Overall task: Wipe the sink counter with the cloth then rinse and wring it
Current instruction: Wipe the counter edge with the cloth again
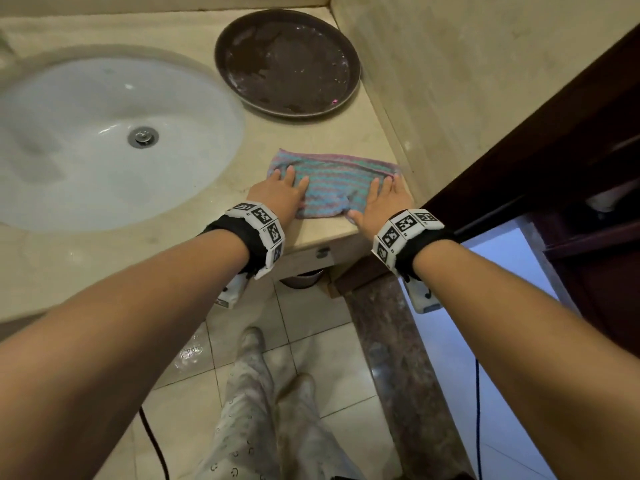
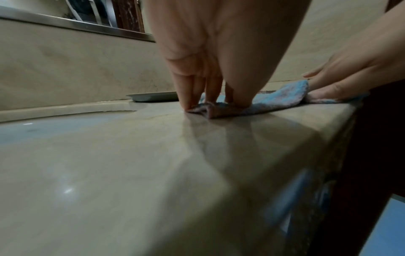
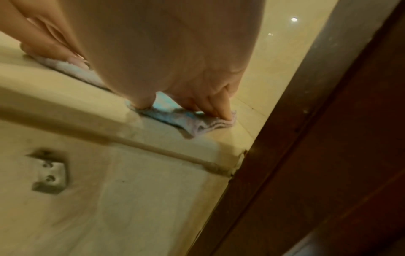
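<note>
A teal and pink striped cloth lies spread flat on the beige sink counter, at its front right corner. My left hand presses on the cloth's left part with straight fingers. My right hand lies flat on its right end, close to the counter's edge. In the left wrist view the left hand pushes its fingertips down into the bunched cloth, and the right hand is beyond it. The right wrist view shows the right hand pressing the cloth near the corner.
The white oval sink with its metal drain lies left of the cloth. A round dark brown tray sits at the back right of the counter. A beige wall and a dark wooden door frame close off the right side.
</note>
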`<state>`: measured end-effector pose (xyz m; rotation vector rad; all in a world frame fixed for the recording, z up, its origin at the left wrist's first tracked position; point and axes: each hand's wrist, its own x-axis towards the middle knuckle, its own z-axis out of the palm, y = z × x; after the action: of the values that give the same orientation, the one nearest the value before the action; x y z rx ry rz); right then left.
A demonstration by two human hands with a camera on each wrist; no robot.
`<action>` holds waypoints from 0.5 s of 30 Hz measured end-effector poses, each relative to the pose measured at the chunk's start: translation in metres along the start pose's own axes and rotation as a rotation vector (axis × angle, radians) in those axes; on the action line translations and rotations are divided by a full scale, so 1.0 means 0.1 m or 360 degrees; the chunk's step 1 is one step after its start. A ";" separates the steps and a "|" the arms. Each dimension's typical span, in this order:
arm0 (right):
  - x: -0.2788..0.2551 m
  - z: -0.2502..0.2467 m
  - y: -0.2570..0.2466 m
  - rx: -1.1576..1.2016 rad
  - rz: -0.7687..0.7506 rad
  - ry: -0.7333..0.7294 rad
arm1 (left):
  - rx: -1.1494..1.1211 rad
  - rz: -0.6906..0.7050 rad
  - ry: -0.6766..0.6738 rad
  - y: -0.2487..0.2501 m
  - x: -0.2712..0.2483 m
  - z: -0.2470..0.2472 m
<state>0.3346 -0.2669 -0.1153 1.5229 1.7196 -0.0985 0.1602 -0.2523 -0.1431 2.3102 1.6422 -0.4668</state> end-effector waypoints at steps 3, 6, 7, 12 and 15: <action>-0.08 0.05 -0.09 -0.0035 -0.0039 0.0042 | -0.0020 -0.0053 0.0006 0.00 -0.21 0.11; -0.11 0.05 -0.20 -0.0066 -0.0060 0.0080 | -0.0067 -0.0097 0.0007 -0.04 -0.42 0.21; -0.13 0.04 -0.25 -0.0076 -0.0069 0.0089 | -0.0076 -0.0112 0.0021 -0.08 -0.49 0.25; -0.24 -0.10 -0.58 -0.0070 -0.0160 0.0166 | -0.0129 -0.0207 0.0057 -0.32 -0.85 0.39; -0.29 -0.21 -0.84 -0.0048 -0.0235 0.0250 | -0.0175 -0.0299 0.0006 -0.54 -1.08 0.43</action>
<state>0.2498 -0.3004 -0.1211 1.4124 1.9489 -0.0291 0.0717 -0.3451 -0.1401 2.0905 1.8479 -0.3999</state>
